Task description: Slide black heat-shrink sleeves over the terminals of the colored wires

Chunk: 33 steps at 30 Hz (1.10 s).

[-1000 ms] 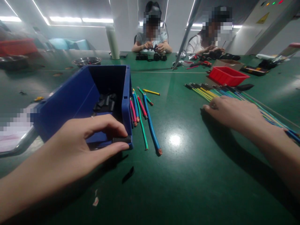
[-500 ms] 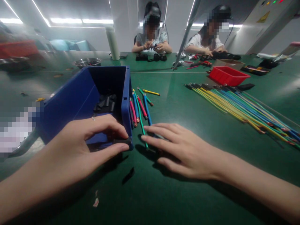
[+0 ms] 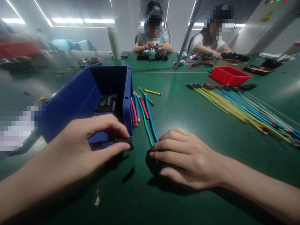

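My left hand (image 3: 86,147) pinches a short black tube piece (image 3: 123,140) at the near corner of a blue plastic bin (image 3: 77,97), which holds more black tube pieces (image 3: 106,102). My right hand (image 3: 185,157) lies on the green table with its fingers curled down over the near ends of a long blue wire (image 3: 150,117) and a green wire (image 3: 144,117). Short red, pink and blue wires (image 3: 138,109) lie beside the bin's right wall.
A long bundle of yellow, green and blue wires (image 3: 241,104) runs across the right of the table, behind it a red tray (image 3: 229,76). A black scrap (image 3: 128,175) lies near my left hand. Two people work at the far side. A metal bowl (image 3: 87,61) and a pale bottle (image 3: 115,42) stand at the back.
My right hand came from the long wire bundle at the right across to the short wires by the bin and curled its fingers over their near ends. My left hand stayed put.
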{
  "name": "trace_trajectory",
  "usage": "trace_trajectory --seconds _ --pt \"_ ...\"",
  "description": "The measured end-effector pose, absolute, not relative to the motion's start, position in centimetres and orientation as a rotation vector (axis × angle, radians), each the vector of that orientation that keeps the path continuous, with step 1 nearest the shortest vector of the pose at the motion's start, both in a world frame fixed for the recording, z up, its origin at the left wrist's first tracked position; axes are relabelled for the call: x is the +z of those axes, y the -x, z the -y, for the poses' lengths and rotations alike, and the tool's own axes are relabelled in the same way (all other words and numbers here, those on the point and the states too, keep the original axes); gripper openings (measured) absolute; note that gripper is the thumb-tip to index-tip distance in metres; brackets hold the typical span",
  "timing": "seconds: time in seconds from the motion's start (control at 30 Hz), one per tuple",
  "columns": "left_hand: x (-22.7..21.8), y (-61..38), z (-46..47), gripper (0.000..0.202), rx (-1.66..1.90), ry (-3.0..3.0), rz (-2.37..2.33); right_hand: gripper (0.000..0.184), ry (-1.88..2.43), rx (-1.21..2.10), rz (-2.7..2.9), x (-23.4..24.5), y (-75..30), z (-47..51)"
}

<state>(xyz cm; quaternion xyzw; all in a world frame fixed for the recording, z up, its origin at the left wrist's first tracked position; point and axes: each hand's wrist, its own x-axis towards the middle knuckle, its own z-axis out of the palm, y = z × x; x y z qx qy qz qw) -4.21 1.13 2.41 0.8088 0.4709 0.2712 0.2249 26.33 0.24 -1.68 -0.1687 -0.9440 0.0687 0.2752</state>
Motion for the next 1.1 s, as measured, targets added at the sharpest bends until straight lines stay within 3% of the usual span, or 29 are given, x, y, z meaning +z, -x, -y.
trace_trajectory --seconds 0.2,0.73,1.0,1.1 --pt "2.4 4.5 -1.0 0.031 0.700 -2.230 -1.338 0.038 0.736 0.120 2.563 -1.7 -26.2 -0.3" --pt "2.1 4.4 -1.1 0.034 0.752 -2.237 -1.325 0.009 1.106 0.365 2.350 -1.2 -25.2 0.9" --pt "2.7 4.1 -0.8 0.030 0.697 -2.168 -1.338 0.026 1.249 0.236 2.363 -1.1 -25.1 1.0" --pt "2.8 4.1 -0.8 0.030 0.700 -2.166 -1.338 0.030 1.254 0.340 2.338 -1.1 -25.3 0.8"
